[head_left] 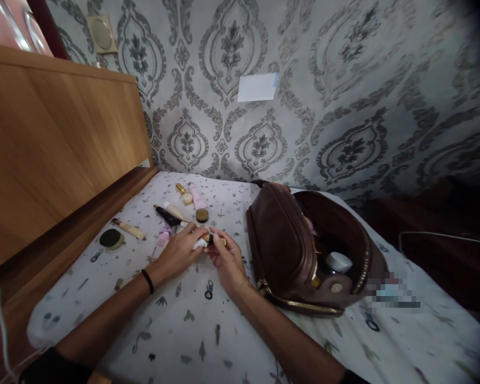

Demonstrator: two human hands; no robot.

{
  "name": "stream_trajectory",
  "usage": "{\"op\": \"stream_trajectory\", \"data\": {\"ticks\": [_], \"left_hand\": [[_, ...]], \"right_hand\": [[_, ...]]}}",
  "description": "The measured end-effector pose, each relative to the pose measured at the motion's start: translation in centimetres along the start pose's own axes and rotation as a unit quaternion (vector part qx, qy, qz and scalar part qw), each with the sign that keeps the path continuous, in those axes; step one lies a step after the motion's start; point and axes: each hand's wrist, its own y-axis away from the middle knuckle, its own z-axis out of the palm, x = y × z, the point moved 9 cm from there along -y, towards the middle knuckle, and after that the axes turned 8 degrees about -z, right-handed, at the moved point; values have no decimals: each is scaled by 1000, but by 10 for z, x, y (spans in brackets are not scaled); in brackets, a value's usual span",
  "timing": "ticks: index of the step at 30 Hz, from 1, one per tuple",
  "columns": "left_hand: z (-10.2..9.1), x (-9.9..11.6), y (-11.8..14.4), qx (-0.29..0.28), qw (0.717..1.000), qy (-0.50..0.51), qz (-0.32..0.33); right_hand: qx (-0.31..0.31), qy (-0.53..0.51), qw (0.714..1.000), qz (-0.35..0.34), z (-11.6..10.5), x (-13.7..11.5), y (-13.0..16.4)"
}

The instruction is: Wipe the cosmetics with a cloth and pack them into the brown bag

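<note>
My left hand (178,248), a black band at its wrist, is closed around one end of a small gold-and-black cosmetic tube (210,239). My right hand (230,261) pinches the tube's gold end between thumb and fingers. Something white (200,244), perhaps a wipe, shows under my left fingers; its kind is not clear. Just beyond my left hand lie a black tube (167,215), a cream-coloured tube (175,210) and a small pink-purple item (165,234). A round jar with a gold-brown lid (202,215) sits beyond my fingers.
An unzipped brown leather bag (280,240) stands to the right, a white-lidded jar (339,262) inside. At left are a dark-lidded jar (112,239) and a beige tube (130,229). Farther back lie a pink tube (197,196) and a gold tube (181,189). A wooden panel (64,122) borders the left.
</note>
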Motion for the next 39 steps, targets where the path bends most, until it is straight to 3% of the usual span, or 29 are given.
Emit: {"op": "stream_trajectory", "data": {"ticks": [3, 7, 9, 11, 15, 17, 23, 26, 29, 34, 39], "left_hand": [[-6, -5, 6, 11, 999, 37, 13], [-44, -14, 7, 148, 984, 92, -42], [-46, -6, 10, 183, 972, 143, -47], [-29, 11, 10, 152, 976, 153, -32], [17, 39, 12, 49, 999, -3, -8], [20, 36, 12, 44, 999, -9, -21], [-2, 12, 10, 72, 987, 130, -64], [12, -8, 11, 22, 962, 238, -133], [33, -18, 15, -29, 918, 351, -184], [34, -24, 17, 2, 876, 432, -215], [38, -38, 18, 17, 827, 481, -291]], "right_hand": [[15, 29, 999, -15, -10, -3, 3], [37, 96, 993, -49, -21, -7, 9], [20, 144, 986, -76, -19, -10, 11], [-8, 180, 977, -112, -13, -15, 13], [-20, 186, 970, -157, -13, -24, 17], [-17, 185, 971, -150, -15, -25, 18], [1, 121, 989, -87, -16, -17, 19], [28, 28, 999, -33, -17, -9, 18], [39, -11, 999, -7, -17, -6, 16], [-6, 0, 1000, -1, -6, -9, 18], [-35, 20, 999, 8, -1, -7, 20]]}}
